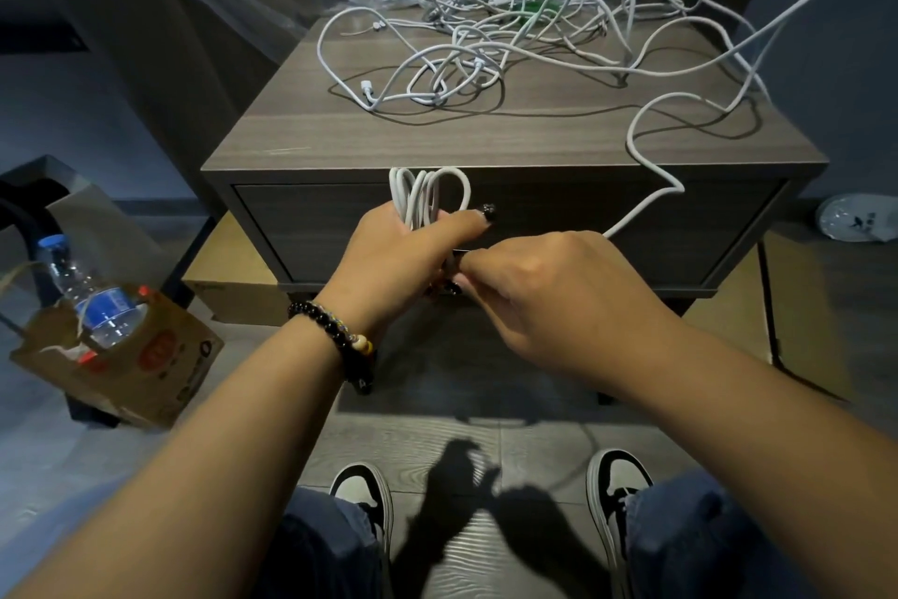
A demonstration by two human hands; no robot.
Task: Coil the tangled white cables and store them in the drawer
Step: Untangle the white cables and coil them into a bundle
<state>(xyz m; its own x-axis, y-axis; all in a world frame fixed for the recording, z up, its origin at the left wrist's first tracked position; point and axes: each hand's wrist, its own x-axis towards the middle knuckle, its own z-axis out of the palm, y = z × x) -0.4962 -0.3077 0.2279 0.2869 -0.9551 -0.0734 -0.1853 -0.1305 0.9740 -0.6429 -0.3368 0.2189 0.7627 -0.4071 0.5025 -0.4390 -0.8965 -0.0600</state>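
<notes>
A small bundle of white cable loops (pixel 427 197) stands upright out of the left hand (pixel 403 258), held in front of the closed drawer (pixel 631 234) of a grey wood-grain nightstand (pixel 437 132). The left hand's fingers and thumb are curled round the lower part of the loops, the thumb lying across them. The right hand (pixel 544 287) is just beside it, touching it, fingers curled inward and pinching the cable at the base of the bundle. From under the right hand a single white strand (pixel 646 161) runs up and to the right, over the nightstand's front edge near its right corner, and onto the top. There it joins a loose tangle of white cables (pixel 534 30) spread across the back half of the top, from the middle to the back right corner, with several plug ends showing near the left side of the heap. Something green lies within the tangle; what it is cannot be told. A beaded bracelet (pixel 340 336) circles the left wrist. On the floor to the left, a brown paper bag (pixel 160 370) holds a plastic water bottle (pixel 87 297). At the bottom, two black-and-white sneakers (pixel 362 491) rest on the floor.
</notes>
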